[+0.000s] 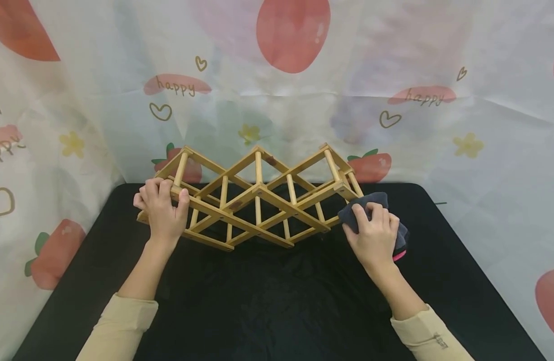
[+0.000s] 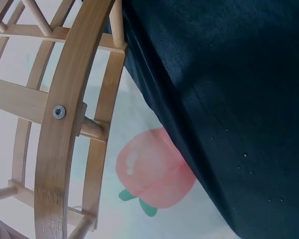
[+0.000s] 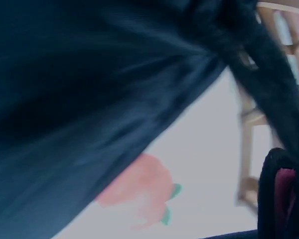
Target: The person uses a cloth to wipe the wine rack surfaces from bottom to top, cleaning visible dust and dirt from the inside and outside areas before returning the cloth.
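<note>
A wooden lattice rack (image 1: 259, 190), made of crossed slats joined by round dowels, stands toward the back of the black table. At its left end my left hand (image 1: 161, 205) grips a slat, fingers over the top and thumb on the near side. My right hand (image 1: 374, 233) holds a dark grey cloth (image 1: 365, 203) against the rack's right end; a pink edge shows below the cloth. In the left wrist view, a slat with a metal bolt (image 2: 59, 112) is close up. The cloth (image 3: 269, 79) hangs blurred beside the rack in the right wrist view.
The table (image 1: 268, 301) is covered in black cloth. Behind it and at both sides hangs a pale curtain (image 1: 295, 115) printed with fruit, hearts and lettering, close behind the rack. Small specks (image 2: 245, 155) dot the black cover in the left wrist view.
</note>
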Tool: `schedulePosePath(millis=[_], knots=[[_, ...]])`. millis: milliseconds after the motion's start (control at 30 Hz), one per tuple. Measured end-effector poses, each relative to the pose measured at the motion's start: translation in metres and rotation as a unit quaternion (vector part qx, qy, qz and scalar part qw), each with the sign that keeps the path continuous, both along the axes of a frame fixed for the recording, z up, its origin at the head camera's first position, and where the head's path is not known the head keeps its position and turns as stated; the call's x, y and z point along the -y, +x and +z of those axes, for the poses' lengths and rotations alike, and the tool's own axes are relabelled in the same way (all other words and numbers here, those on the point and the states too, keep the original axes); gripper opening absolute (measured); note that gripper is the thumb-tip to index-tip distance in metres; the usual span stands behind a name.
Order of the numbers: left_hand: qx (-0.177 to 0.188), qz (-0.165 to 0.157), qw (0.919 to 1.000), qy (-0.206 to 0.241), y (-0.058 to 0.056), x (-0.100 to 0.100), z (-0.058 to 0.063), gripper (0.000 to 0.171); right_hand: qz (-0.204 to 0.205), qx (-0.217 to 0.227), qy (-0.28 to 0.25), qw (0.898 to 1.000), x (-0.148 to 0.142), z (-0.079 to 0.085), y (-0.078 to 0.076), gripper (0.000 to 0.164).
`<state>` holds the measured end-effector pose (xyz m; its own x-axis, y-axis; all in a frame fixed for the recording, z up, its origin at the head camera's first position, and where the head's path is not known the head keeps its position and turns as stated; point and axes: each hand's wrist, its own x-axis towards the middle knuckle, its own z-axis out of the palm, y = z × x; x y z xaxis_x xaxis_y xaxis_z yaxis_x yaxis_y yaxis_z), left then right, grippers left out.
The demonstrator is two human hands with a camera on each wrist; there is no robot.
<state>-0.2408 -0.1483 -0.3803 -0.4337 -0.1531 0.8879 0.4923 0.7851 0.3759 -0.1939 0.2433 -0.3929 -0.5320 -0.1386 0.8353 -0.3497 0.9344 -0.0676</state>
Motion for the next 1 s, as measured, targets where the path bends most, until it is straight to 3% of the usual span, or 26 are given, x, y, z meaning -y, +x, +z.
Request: schedulePosePath(millis=[267, 367, 533, 700, 833, 1000], knots=[[0.014, 0.005, 0.9999, 0.001, 0.0, 0.0, -0.001, 0.054, 0.027, -0.044, 0.016, 0.999, 0.035, 0.027, -0.001, 0.042], [0.033, 0.018, 0.9993, 0.003, 0.003, -0.001, 0.0, 0.057, 0.022, -0.039, 0.013, 0.999, 0.034, 0.025, -0.001, 0.041], [0.066, 0.049, 0.9966, 0.007, 0.008, -0.005, 0.001, 0.058, -0.005, -0.005, 0.004, 1.0, 0.013, 0.008, 0.0, 0.04], [0.077, 0.069, 0.9946, 0.009, 0.009, -0.01, 0.001, 0.049, -0.018, 0.02, -0.008, 1.0, -0.003, -0.004, 0.001, 0.04], [0.073, 0.073, 0.9945, 0.02, 0.009, -0.013, 0.0, 0.045, -0.007, 0.007, -0.015, 1.0, 0.005, 0.001, 0.001, 0.039], [0.054, 0.05, 0.9962, 0.045, 0.007, -0.013, -0.002, 0.049, 0.016, -0.027, -0.005, 0.999, 0.027, 0.018, 0.0, 0.041]])
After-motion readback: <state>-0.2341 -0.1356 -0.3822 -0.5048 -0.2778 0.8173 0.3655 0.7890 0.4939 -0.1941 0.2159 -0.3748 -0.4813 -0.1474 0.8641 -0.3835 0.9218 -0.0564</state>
